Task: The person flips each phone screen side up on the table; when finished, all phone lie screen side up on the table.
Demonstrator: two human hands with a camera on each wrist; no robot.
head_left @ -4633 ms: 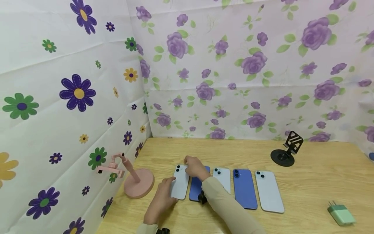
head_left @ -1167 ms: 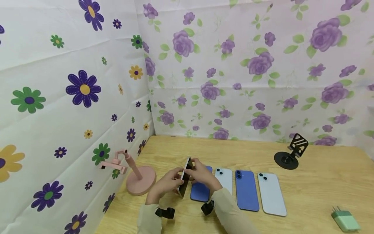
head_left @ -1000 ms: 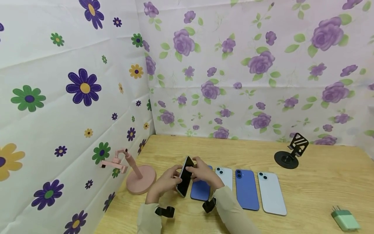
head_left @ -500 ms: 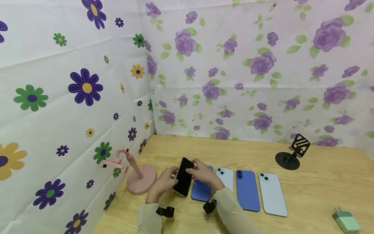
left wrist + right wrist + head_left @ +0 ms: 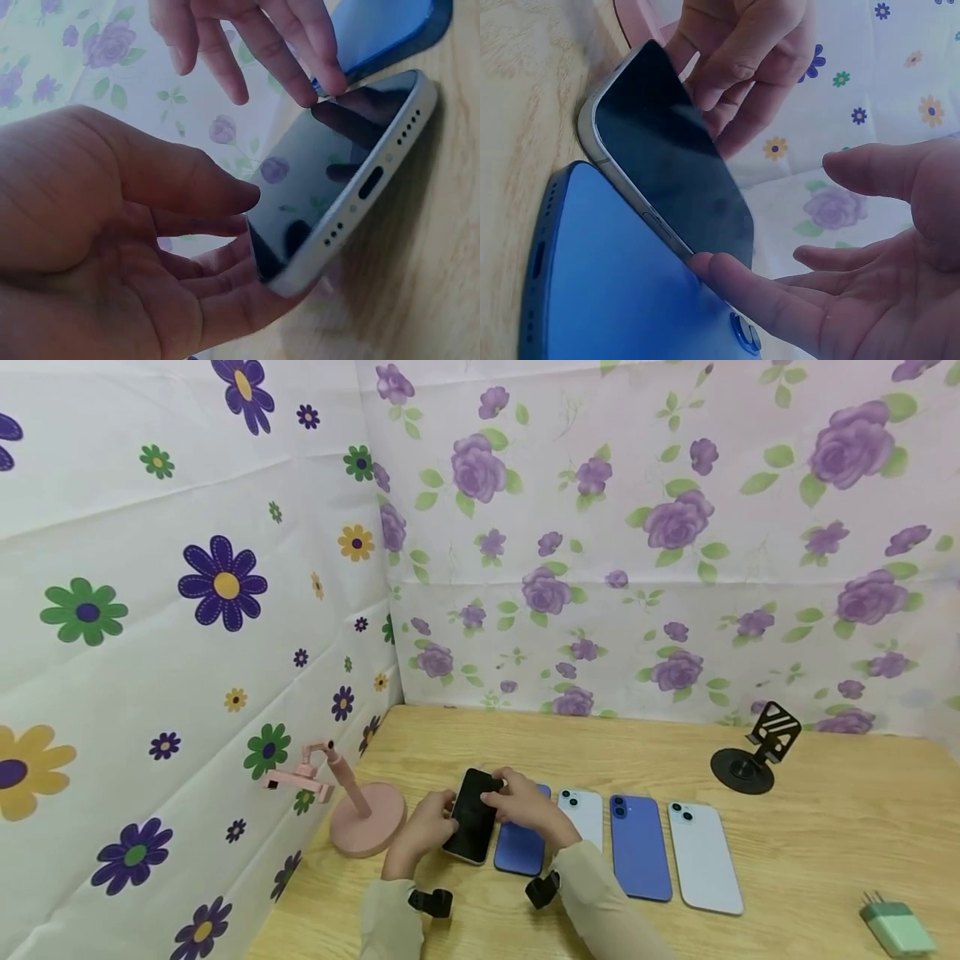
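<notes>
A smartphone with a dark screen facing up (image 5: 472, 818) is at the left end of a row of phones. My left hand (image 5: 422, 832) holds its left edge, with the thumb at the screen's edge and fingers underneath (image 5: 225, 300). That side is tilted up off the wooden table. My right hand (image 5: 528, 810) is at the far right part of the phone; in the right wrist view its fingertips (image 5: 709, 264) touch the long side, while the thumb is held apart. Right beside it lies a blue phone (image 5: 517, 852), back up, partly covered by the right hand.
Further right lie a pale phone (image 5: 583, 814), another blue phone (image 5: 641, 852) and a pale phone (image 5: 707, 860), all back up. A pink stand (image 5: 367, 822) stands left, a black stand (image 5: 742, 768) at the back right. A green charger plug (image 5: 897, 928) lies at the front right.
The leftmost phone, earlier lying back up, has been turned over: it stood on edge between both hands, then tipped leftward, and its screen now faces up.
</notes>
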